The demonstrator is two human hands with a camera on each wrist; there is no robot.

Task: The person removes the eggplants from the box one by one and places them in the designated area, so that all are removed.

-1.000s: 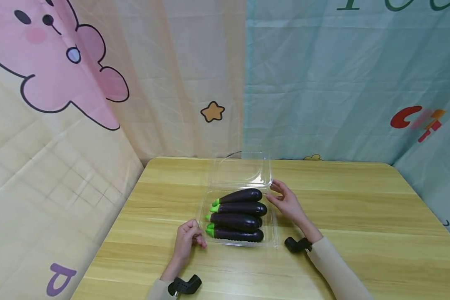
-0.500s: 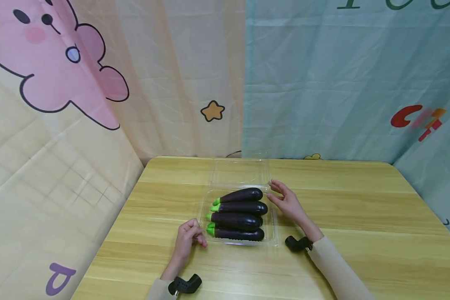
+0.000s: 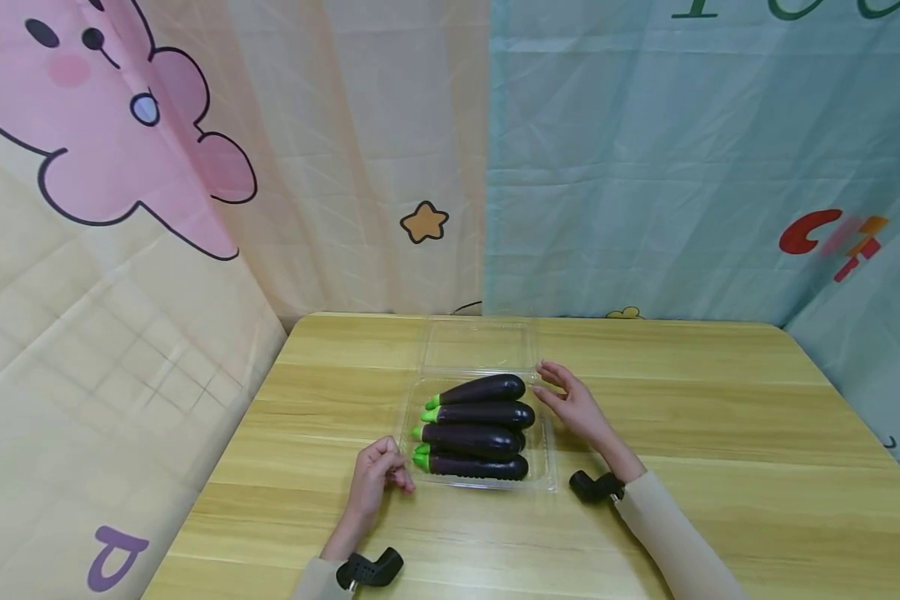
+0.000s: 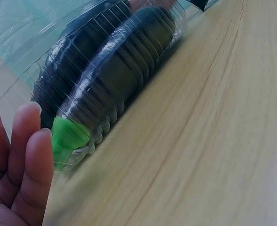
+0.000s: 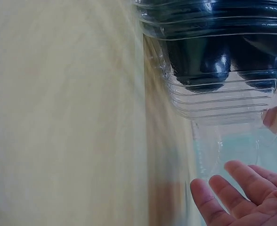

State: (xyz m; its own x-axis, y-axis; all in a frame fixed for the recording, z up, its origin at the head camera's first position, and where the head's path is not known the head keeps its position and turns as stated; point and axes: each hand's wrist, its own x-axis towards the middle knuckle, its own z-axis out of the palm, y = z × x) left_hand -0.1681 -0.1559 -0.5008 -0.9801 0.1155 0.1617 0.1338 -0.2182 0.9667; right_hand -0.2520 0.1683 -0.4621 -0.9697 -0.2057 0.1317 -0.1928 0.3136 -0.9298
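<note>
A clear plastic clamshell box [image 3: 543,462] lies on the table with its lid [image 3: 480,343] folded back flat behind it. Inside are several dark purple eggplants [image 3: 474,442], side by side, green stem ends to the left. My left hand [image 3: 372,475] is at the box's near left edge, fingers curled at the rim; the left wrist view shows three fingers [image 4: 37,162] beside a green stem end [image 4: 69,136] behind the ribbed wall. At the back right corner is my right hand [image 3: 579,412], its thumb by the rim and its fingers [image 5: 247,181] spread beyond the wall.
The wooden table [image 3: 690,417] extends to both sides of the box. Behind it hangs a printed curtain [image 3: 615,167] with a pink cartoon figure [image 3: 112,158] at the left. Each wrist carries a black camera mount [image 3: 371,569].
The lid, tilted up one second ago, has dropped back flat behind the box. Both hands stay nearly where they were, and the eggplants keep their places.
</note>
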